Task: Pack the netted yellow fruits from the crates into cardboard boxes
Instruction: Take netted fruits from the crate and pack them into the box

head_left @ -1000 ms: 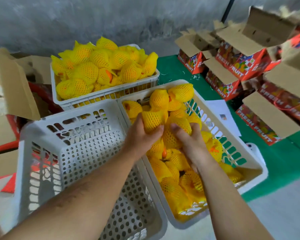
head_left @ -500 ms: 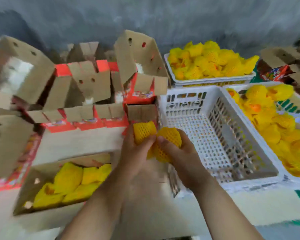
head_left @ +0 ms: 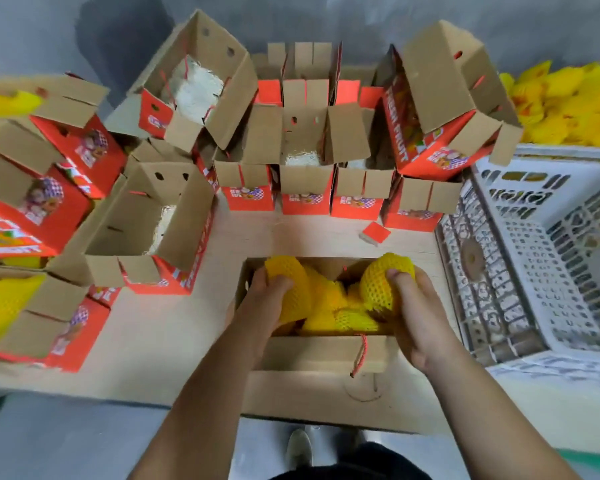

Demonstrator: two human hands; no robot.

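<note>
Both hands have travelled from in front of the white crate [head_left: 548, 258] to the open cardboard box [head_left: 321, 353] near the body. Left hand [head_left: 262, 306] curls round one netted fruit [head_left: 288, 289] at the box's left; right hand [head_left: 414, 311] curls round another netted fruit [head_left: 383, 282] at its right, both above fruits already inside. Foam netting looks soft and grippy, the fruit probably bruisable; a whole-palm hold around the middle suits it.

fruit pile [head_left: 568, 109] far right — blurred, cut off; box [head_left: 312, 355] bottom hidden.
</note>
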